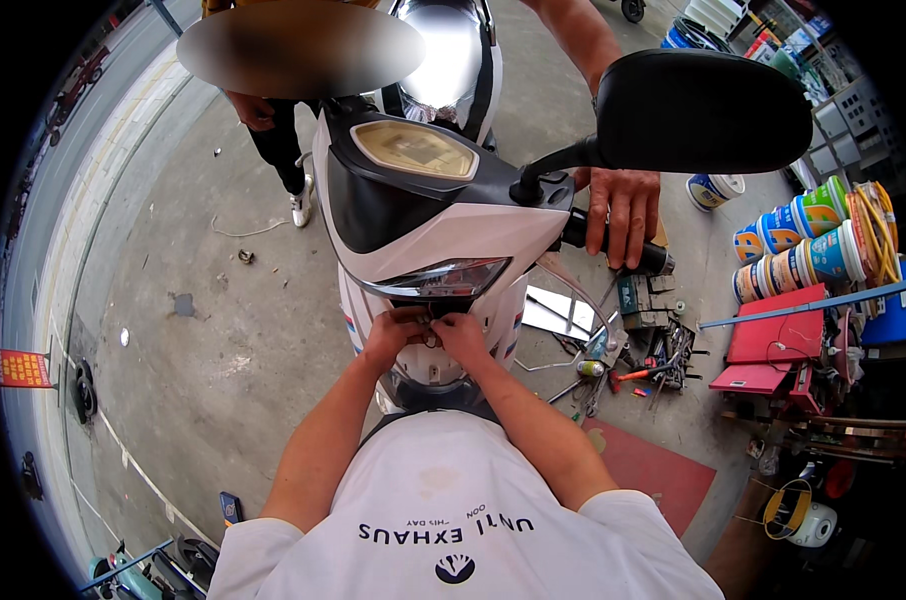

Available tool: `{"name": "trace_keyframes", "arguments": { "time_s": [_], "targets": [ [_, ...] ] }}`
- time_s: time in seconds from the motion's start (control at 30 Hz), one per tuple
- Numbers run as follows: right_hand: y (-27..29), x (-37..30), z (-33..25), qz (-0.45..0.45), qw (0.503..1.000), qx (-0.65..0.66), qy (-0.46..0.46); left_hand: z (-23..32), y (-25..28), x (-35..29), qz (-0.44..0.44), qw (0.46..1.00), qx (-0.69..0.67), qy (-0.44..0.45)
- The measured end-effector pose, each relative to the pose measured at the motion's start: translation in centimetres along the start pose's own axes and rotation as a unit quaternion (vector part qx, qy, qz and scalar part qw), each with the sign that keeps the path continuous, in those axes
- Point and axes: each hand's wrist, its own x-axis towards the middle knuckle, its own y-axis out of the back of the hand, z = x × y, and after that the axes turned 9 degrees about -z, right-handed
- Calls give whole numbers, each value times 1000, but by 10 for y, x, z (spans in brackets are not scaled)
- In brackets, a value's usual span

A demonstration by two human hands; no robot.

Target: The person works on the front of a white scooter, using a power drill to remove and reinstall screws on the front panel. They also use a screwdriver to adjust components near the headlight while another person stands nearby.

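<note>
A white and black scooter (403, 230) stands in front of me, its front toward me. Both my hands are at the front panel just below the headlight (448, 278). My left hand (397, 336) has its fingers bent and pressed together. Close beside it, my right hand (459, 336) pinches with thumb and fingertips. A small ring-shaped metal piece (430, 339) shows between the fingertips; its kind is too small to tell, and which hand holds it is unclear. Another person's hand (621, 215) rests on the handlebar grip (656, 260), under the black mirror (703, 112).
A second person (283, 150) stands at the scooter's far left. Tools (663, 365) lie on the ground at right, near a battery-like box (641, 298). Beyond are paint buckets (803, 250), a red toolbox (778, 330) and a red mat (653, 465).
</note>
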Motion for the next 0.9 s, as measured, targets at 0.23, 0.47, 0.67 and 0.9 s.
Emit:
{"name": "trace_keyframes", "arguments": {
  "time_s": [0.23, 0.47, 0.67, 0.9],
  "targets": [
    [-1, 3, 5, 0, 1000, -5, 8, -3, 2, 3, 8, 1000, -12, 10],
    [0, 2, 2, -6, 1000, 2, 0, -6, 5, 4, 1, 1000, -8, 3],
    [0, 1, 0, -7, 1000, 1, -4, -5, 4, 3, 4, 1000, -4, 7],
    [1, 0, -2, -2, 1000, 1, -1, -5, 3, 2, 8, 1000, 2, 5]
  ]
}}
